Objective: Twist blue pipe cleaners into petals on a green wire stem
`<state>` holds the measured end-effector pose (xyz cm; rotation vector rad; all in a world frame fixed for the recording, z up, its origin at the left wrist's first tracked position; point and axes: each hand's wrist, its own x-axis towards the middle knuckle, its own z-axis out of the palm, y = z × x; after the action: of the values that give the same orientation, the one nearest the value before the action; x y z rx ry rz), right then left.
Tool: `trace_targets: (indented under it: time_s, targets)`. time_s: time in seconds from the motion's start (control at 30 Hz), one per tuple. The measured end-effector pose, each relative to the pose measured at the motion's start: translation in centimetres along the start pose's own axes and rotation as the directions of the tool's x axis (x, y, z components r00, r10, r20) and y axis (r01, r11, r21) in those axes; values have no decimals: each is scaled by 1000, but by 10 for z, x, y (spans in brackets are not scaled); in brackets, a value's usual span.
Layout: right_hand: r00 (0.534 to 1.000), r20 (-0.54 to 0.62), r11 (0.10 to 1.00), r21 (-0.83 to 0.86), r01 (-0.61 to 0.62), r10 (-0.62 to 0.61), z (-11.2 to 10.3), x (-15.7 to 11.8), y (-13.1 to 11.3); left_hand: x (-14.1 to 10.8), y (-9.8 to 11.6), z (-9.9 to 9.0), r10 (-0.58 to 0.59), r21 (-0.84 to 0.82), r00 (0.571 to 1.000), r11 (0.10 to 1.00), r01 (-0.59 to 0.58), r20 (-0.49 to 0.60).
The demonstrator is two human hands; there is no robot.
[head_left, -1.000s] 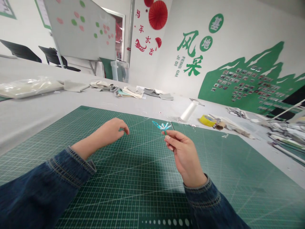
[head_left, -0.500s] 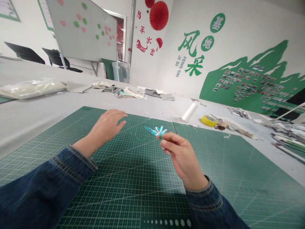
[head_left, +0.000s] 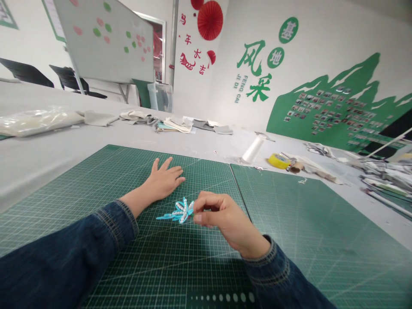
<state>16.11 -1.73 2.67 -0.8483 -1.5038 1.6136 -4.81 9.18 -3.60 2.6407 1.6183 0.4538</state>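
Note:
Between the thumb and fingers of my right hand (head_left: 222, 219) is a blue beaded flower ornament (head_left: 182, 211), pinched at its base. Its narrow petals carry rows of white pearl-like beads, and a thin blue tail points left. My left hand (head_left: 165, 180) is open, palm down with fingers spread, at the green cutting mat (head_left: 135, 266). It lies just beyond the ornament and does not touch it. The part of the ornament inside my right fingertips is hidden.
A second cutting mat (head_left: 289, 210) adjoins on the right. Behind the mats are a white thread cone (head_left: 254, 149), a yellow tape roll (head_left: 278, 161) and folded cloth pieces (head_left: 175, 124). A plastic-wrapped bundle (head_left: 38, 122) lies at the left.
My right hand has brought the ornament left and nearer, turning it so its tail points left. My left hand has moved right and down, its fingers now spread.

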Motion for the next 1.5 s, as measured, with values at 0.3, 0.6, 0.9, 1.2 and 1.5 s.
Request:
trace_targets:
  time_s: [0.3,0.6,0.9,1.2,1.5]
  targets:
    - [962,-273,995,100,16,12,-9,8,9,-5,-1,-37,-239,-365,923,923,120,-302]
    - [902,-429,991,92,99,-51,-10,10,10,-29,71,-39,-80,-926,982,-353,135,174]
    - [845,-482,961,-248,124,-233,-13,10,13,-35,89,-33,-55,-887,910,-254,385,411]
    - [846,-456,933,-339,123,-277,-15,12,19,-33,79,-34,-12,-815,830,-196,545,558]
    - [789,-499,903,-400,156,-358,-19,10,20,-30,59,-39,173,-897,884,176,405,433]
